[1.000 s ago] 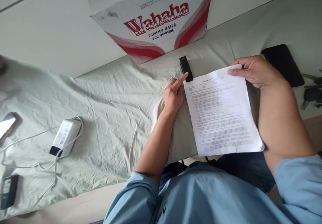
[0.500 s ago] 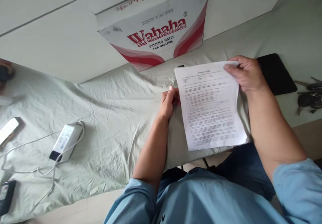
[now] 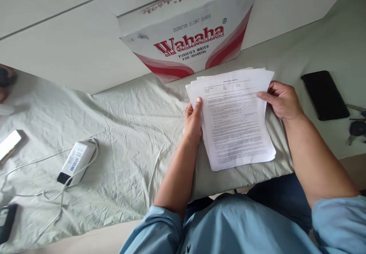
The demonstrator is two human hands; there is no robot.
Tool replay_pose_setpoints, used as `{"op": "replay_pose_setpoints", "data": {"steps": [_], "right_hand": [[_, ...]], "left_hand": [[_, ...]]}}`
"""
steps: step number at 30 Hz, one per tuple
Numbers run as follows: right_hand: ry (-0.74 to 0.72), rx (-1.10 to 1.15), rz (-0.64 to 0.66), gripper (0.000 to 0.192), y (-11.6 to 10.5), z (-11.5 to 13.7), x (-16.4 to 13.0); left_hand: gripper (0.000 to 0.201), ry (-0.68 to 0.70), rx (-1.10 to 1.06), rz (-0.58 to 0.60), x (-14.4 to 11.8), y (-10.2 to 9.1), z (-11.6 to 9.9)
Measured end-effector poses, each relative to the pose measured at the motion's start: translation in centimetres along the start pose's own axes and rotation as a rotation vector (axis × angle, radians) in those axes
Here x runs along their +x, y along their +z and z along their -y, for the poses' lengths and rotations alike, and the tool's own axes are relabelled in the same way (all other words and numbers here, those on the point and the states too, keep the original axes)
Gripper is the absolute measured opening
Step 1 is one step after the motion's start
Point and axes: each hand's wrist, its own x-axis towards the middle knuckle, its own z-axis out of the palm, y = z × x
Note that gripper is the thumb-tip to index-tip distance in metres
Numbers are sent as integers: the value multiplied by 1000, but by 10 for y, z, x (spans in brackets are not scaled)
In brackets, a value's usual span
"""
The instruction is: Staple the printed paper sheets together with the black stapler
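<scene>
You hold one stack of printed sheets (image 3: 237,120) low over the cloth-covered bench (image 3: 120,132), sheets fanned at the top edge, count unreadable; your left hand (image 3: 193,120) grips its left edge and your right hand (image 3: 281,101) its right edge, fingers clenched on paper, presumably to square the stack. Around it: one Wahaha carton (image 3: 188,29), one dark phone (image 3: 325,95), one white charger (image 3: 76,162), keys (image 3: 356,126).

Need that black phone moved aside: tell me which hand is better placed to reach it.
Right, probably. The right hand grips the papers on the edge nearest the black phone; the left hand is across the sheets.
</scene>
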Motion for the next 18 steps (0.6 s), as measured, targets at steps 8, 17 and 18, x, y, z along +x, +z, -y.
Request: {"op": "replay_pose_setpoints", "data": {"steps": [8, 17, 18], "right_hand": [[-47, 94, -336, 56, -6, 1, 8], [-16, -4, -223, 52, 1, 14, -1], [-17, -13, -218, 52, 2, 13, -1]], "left_hand": [[60, -192, -133, 139, 7, -10, 1], [60, -134, -82, 91, 6, -8, 4], [61, -127, -80, 92, 6, -7, 4]]}}
